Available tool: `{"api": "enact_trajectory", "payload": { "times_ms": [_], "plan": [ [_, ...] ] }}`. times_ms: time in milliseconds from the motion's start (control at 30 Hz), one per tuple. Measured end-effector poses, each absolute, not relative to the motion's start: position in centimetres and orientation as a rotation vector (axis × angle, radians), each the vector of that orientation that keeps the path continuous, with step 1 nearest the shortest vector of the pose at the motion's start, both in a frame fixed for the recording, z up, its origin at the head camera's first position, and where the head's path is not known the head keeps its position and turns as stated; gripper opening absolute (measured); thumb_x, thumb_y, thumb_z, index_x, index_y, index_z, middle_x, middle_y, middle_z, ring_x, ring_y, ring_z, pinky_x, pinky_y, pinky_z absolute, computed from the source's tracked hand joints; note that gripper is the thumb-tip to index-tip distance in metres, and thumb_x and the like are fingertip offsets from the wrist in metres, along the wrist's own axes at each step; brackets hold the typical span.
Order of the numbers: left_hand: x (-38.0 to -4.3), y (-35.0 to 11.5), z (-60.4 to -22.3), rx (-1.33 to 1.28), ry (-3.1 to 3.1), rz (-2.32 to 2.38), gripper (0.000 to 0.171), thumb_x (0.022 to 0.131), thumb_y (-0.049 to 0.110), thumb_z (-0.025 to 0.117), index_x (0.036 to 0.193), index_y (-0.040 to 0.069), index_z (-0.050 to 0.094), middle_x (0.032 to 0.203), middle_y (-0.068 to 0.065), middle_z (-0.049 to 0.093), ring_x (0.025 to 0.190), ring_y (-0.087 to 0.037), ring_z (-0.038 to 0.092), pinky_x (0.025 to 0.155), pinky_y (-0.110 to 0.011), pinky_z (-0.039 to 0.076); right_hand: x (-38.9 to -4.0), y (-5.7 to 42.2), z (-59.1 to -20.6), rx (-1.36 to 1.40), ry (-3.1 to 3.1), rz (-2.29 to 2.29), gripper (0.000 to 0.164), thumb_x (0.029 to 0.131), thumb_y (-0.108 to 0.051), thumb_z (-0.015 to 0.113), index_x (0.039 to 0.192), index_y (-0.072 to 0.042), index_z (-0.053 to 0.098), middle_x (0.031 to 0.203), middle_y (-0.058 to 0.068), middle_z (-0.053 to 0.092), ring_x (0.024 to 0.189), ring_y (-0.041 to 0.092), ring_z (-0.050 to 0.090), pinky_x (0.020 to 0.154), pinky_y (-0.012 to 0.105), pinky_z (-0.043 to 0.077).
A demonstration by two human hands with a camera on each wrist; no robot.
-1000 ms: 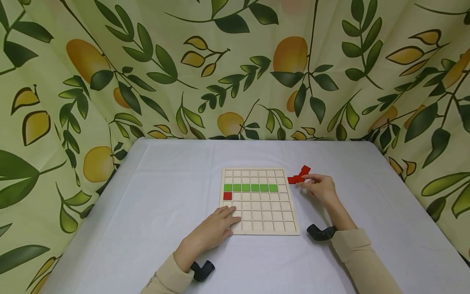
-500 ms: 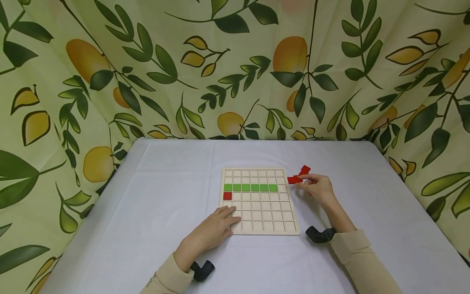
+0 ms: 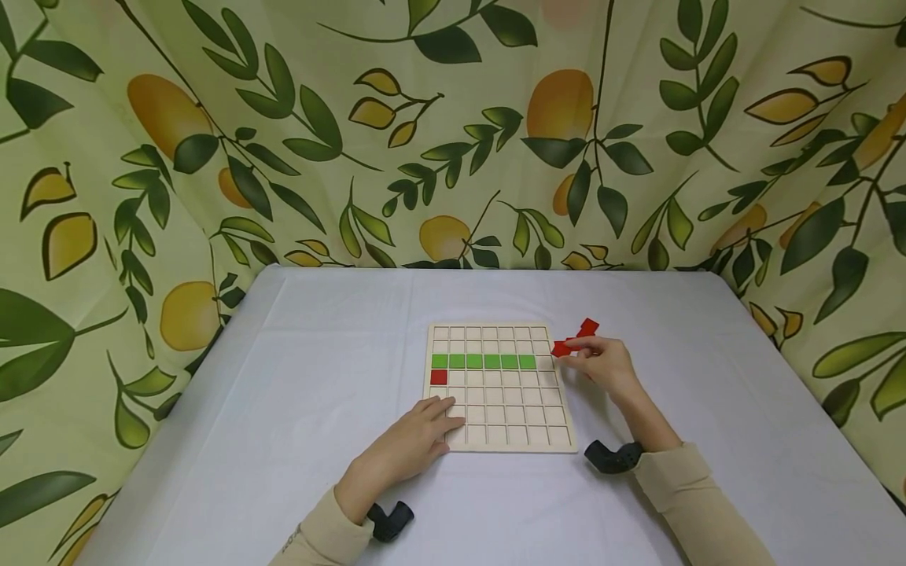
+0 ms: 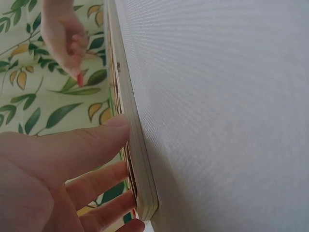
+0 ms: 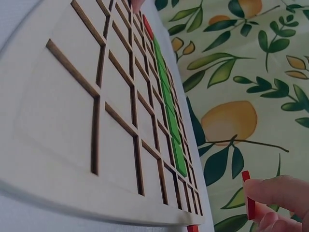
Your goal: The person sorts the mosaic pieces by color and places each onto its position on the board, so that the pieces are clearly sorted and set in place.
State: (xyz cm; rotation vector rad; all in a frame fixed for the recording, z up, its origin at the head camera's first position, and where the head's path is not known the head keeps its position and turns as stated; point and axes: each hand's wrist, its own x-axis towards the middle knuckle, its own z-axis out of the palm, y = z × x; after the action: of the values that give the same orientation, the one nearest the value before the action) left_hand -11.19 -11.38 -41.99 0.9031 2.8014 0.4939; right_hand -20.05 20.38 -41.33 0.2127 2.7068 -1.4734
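My left hand (image 3: 418,432) rests on the near left corner of a pale wooden grid board (image 3: 502,413), fingers spread over its surface. In the left wrist view the thumb (image 4: 91,145) lies along the board's edge. My right hand (image 3: 607,368) pinches a red square tile (image 5: 249,198) between thumb and fingers, raised just off the board's right edge. Green tiles (image 3: 484,362) fill most of one row, from the left side. Below that row's left end a single red tile (image 3: 439,377) sits in its cell.
Several loose red tiles (image 3: 588,326) lie beside the board's upper right corner, partly hidden by my right hand. A white cloth (image 3: 340,338) covers the table. A fruit-patterned curtain (image 3: 453,157) hangs behind it. Black wrist devices (image 3: 613,456) are on both arms.
My right hand has moved left from the loose red tiles toward the board's right edge, with a red tile pinched in its fingers. The left hand has stayed put.
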Motion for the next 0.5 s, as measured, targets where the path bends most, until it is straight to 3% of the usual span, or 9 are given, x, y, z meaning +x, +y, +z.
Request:
{"api": "enact_trajectory", "payload": {
  "times_ms": [500],
  "plan": [
    [-11.1, -11.4, -42.0, 0.902, 2.802, 0.504, 0.039, 0.091, 0.014, 0.064, 0.130, 0.011, 0.061, 0.147, -0.014, 0.048, 0.136, -0.035, 0.045, 0.111, -0.047, 0.044, -19.6, 19.2, -41.0, 0.161, 2.712, -1.449, 0.036, 0.082, -0.013, 0.075, 0.113, 0.004, 0.067, 0.059, -0.006, 0.045, 0.056, 0.009, 0.040, 0.046, 0.022, 0.033]
  ]
}}
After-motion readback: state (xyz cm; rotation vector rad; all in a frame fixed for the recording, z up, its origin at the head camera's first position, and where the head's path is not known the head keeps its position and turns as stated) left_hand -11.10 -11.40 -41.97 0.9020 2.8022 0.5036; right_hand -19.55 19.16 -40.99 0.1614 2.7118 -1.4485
